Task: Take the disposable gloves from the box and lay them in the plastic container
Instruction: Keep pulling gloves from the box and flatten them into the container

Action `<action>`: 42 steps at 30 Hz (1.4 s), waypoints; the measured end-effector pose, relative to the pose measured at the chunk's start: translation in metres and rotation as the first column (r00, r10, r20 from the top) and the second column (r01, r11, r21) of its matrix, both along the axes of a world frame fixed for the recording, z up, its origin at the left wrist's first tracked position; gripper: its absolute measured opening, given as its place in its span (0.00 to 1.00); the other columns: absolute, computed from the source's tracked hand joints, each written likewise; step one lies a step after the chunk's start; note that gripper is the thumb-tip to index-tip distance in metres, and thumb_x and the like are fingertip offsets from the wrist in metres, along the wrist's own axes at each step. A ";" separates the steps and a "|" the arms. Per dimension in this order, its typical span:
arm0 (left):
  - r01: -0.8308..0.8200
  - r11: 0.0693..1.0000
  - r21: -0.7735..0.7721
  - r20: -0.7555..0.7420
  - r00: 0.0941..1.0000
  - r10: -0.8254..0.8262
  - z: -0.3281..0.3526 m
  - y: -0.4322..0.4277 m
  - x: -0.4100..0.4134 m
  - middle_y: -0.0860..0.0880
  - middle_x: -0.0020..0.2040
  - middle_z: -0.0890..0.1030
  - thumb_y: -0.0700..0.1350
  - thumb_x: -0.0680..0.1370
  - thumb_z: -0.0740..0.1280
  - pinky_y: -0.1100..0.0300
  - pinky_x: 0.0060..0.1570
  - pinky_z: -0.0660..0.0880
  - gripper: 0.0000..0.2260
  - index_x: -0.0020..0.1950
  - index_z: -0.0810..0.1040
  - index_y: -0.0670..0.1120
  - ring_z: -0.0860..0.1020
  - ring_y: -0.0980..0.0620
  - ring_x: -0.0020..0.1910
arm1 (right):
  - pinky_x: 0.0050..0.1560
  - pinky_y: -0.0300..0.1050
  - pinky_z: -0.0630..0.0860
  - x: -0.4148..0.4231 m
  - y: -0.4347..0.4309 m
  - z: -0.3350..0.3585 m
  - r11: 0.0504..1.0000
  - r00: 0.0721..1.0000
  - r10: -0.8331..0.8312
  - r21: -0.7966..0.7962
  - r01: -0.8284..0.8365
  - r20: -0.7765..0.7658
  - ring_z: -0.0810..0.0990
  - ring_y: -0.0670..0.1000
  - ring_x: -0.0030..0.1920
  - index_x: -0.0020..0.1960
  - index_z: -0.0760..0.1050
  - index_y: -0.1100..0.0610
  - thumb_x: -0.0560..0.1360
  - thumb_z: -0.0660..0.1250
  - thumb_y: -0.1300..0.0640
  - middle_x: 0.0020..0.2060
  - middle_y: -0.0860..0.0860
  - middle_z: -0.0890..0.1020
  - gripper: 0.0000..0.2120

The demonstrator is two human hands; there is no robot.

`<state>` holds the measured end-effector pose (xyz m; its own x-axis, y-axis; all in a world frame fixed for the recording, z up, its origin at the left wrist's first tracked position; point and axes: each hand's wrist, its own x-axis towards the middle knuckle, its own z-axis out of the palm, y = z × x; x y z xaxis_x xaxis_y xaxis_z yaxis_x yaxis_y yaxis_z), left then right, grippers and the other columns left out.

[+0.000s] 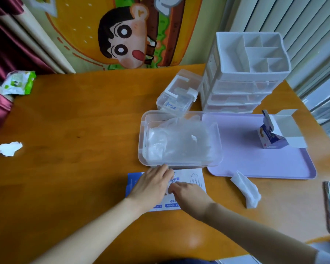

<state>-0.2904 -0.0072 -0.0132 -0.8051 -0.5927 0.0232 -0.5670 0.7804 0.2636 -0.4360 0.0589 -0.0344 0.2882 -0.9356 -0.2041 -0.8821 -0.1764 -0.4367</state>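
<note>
We're mid-task: clear gloves [179, 141] lie piled in the plastic container [143, 138], w/ the box [195, 181] flat on the table [74, 130] just in front. Left hand [151, 185] rests flat on the box, fingers straight. Right hand [189, 193] curls at its middle; can't tell if it's pinching a glove. Next, prob.: draw one out, lift it over the near rim.

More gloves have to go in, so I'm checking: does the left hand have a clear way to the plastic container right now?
Probably yes. The left hand rests on the flat glove box, just before the near wall of the plastic container, with nothing between them.
</note>
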 end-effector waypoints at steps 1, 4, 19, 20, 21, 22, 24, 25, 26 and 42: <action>-0.007 1.000 0.022 0.051 0.999 0.006 -0.001 0.006 0.005 0.50 0.45 0.75 0.37 0.63 0.75 0.61 0.43 0.74 0.17 0.48 0.75 0.47 0.77 0.52 0.43 | 0.40 0.44 0.68 0.004 0.002 -0.004 0.997 0.997 -0.032 0.063 0.037 -0.069 0.79 0.55 0.49 0.59 0.72 0.59 0.74 0.58 0.71 0.52 0.55 0.80 0.16; -0.108 0.981 0.158 0.282 0.958 0.060 -0.009 0.012 0.018 0.46 0.69 0.65 0.47 0.78 0.64 0.53 0.65 0.64 0.21 0.69 0.65 0.46 0.64 0.45 0.69 | 0.52 0.45 0.71 0.010 -0.001 -0.003 0.973 0.968 -0.066 0.201 0.116 -0.241 0.76 0.55 0.58 0.65 0.65 0.60 0.77 0.57 0.69 0.61 0.55 0.75 0.17; -0.270 0.911 0.311 0.368 0.918 0.146 -0.010 0.015 0.020 0.50 0.78 0.51 0.53 0.77 0.67 0.52 0.72 0.57 0.33 0.77 0.55 0.50 0.51 0.49 0.76 | 0.35 0.43 0.64 0.009 -0.018 0.012 0.976 0.944 -0.008 0.203 0.079 -0.330 0.73 0.58 0.43 0.48 0.73 0.54 0.77 0.57 0.66 0.33 0.50 0.72 0.10; -0.268 0.912 0.312 0.371 0.918 0.143 -0.009 0.015 0.019 0.50 0.78 0.51 0.53 0.77 0.67 0.52 0.72 0.57 0.33 0.77 0.55 0.50 0.51 0.49 0.76 | 0.37 0.44 0.67 0.005 -0.014 0.013 0.978 0.962 -0.074 0.168 0.121 -0.264 0.74 0.58 0.43 0.48 0.75 0.54 0.77 0.57 0.65 0.34 0.50 0.75 0.10; -0.269 0.913 0.308 0.377 0.915 0.143 -0.008 0.015 0.019 0.50 0.78 0.51 0.53 0.77 0.67 0.52 0.72 0.57 0.33 0.77 0.55 0.50 0.51 0.49 0.76 | 0.40 0.45 0.71 0.001 -0.010 0.015 0.976 0.970 -0.156 0.121 0.180 -0.185 0.77 0.58 0.44 0.49 0.78 0.55 0.77 0.58 0.63 0.38 0.51 0.80 0.11; -0.270 0.915 0.300 0.387 0.911 0.142 -0.008 0.014 0.019 0.50 0.78 0.51 0.53 0.77 0.67 0.52 0.72 0.58 0.33 0.77 0.54 0.50 0.51 0.48 0.76 | 0.43 0.46 0.74 -0.004 -0.007 0.018 0.966 0.965 -0.237 0.076 0.246 -0.111 0.79 0.58 0.45 0.50 0.80 0.56 0.77 0.58 0.62 0.42 0.53 0.83 0.12; -0.272 0.917 0.291 0.405 0.904 0.140 -0.007 0.014 0.018 0.50 0.78 0.51 0.53 0.77 0.67 0.52 0.72 0.58 0.34 0.77 0.53 0.50 0.51 0.48 0.76 | 0.44 0.48 0.77 -0.016 -0.006 0.026 0.938 0.938 -0.348 0.006 0.348 0.004 0.81 0.58 0.45 0.49 0.82 0.57 0.76 0.60 0.63 0.45 0.54 0.84 0.12; -0.271 0.918 0.289 0.414 0.900 0.135 -0.007 0.014 0.017 0.49 0.78 0.51 0.53 0.77 0.67 0.52 0.72 0.59 0.34 0.77 0.53 0.50 0.51 0.48 0.76 | 0.44 0.47 0.77 -0.022 -0.006 0.031 0.918 0.918 -0.393 -0.025 0.395 0.055 0.81 0.57 0.45 0.48 0.82 0.58 0.76 0.61 0.64 0.45 0.54 0.85 0.11; -0.269 0.920 0.286 0.421 0.897 0.131 -0.006 0.014 0.017 0.49 0.78 0.51 0.53 0.77 0.67 0.52 0.71 0.59 0.33 0.77 0.54 0.50 0.51 0.48 0.76 | 0.43 0.46 0.77 -0.028 -0.008 0.039 0.895 0.894 -0.435 -0.061 0.442 0.105 0.81 0.55 0.44 0.48 0.83 0.58 0.76 0.62 0.64 0.44 0.53 0.85 0.10; -0.305 0.869 0.388 -0.190 0.897 0.400 0.065 -0.008 -0.005 0.52 0.51 0.74 0.44 0.78 0.67 0.74 0.46 0.68 0.06 0.52 0.72 0.45 0.73 0.55 0.50 | 0.38 0.50 0.76 -0.059 -0.039 0.118 0.808 0.892 -0.422 -0.377 0.452 0.163 0.78 0.56 0.40 0.48 0.78 0.58 0.76 0.64 0.62 0.44 0.52 0.80 0.04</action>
